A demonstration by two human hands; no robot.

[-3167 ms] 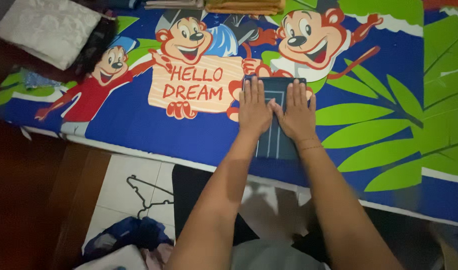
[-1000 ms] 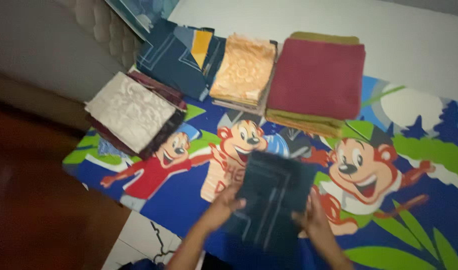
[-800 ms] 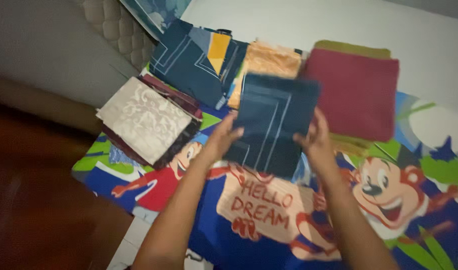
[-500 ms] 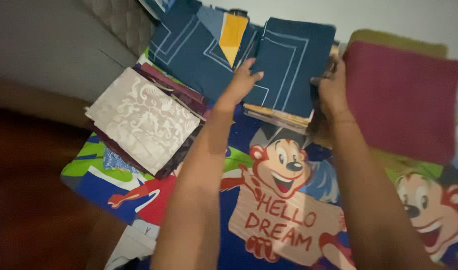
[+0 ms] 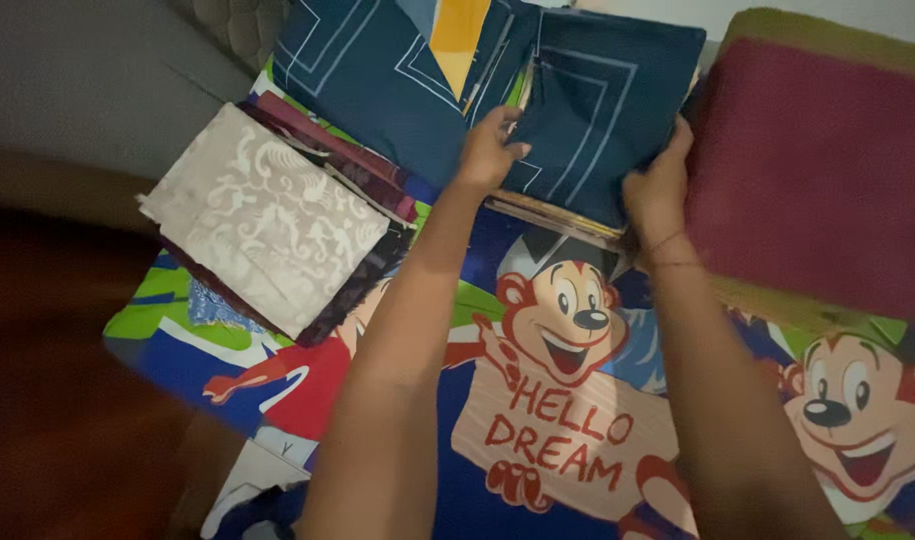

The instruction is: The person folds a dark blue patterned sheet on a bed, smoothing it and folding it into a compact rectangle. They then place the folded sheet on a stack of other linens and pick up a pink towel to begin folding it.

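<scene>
Both hands grip a folded dark blue cloth with pale line pattern at twelve o'clock: the left hand clamps its left edge, the right hand its right. It rests on a stack of folded fabrics on the cartoon-printed bed sheet, just beside a folded maroon towel at two o'clock.

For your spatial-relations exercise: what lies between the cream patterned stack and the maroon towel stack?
In the head view: the left hand and right hand holding a folded navy cloth.

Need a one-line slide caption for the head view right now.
Left hand and right hand hold a folded dark-blue cloth on a fabric stack.
</scene>
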